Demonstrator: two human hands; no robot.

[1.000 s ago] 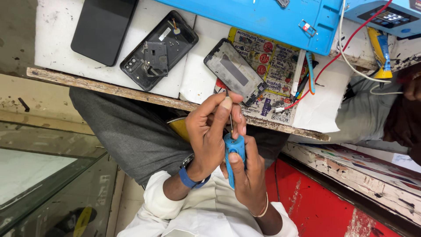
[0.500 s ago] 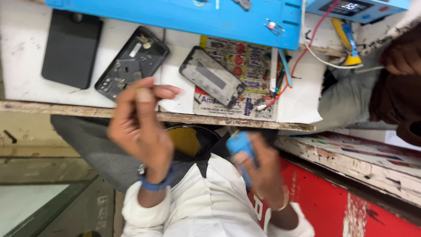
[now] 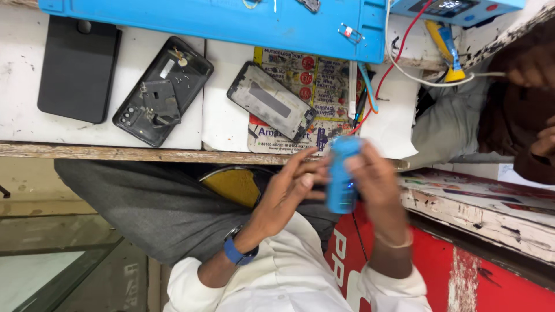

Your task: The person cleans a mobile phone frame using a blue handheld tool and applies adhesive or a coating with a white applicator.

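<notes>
My right hand (image 3: pixel 376 190) is closed around a blue cylindrical tool (image 3: pixel 342 176), held upright just below the workbench edge (image 3: pixel 115 153). My left hand (image 3: pixel 289 188), with a blue band on its wrist, meets the tool from the left, its fingertips on the tool's side and the index finger stretched upward. Both hands hover over my lap. On the bench above them lies a grey phone frame (image 3: pixel 272 101) on a printed sheet (image 3: pixel 315 78). An opened phone body (image 3: pixel 163 91) with bare parts lies to its left.
A black phone (image 3: pixel 77 68) lies face down at the far left. A blue work mat (image 3: pixel 231 20) runs along the back. Red and white wires (image 3: pixel 399 52), a yellow-and-blue tool (image 3: pixel 445 43) and a display unit (image 3: pixel 457 7) sit at the right. Another person's hand (image 3: pixel 532 69) is at the far right.
My left hand dropped from the bench edge and came back to the blue tool. My right hand raised the tool and turned it upright. The view shifted left.
</notes>
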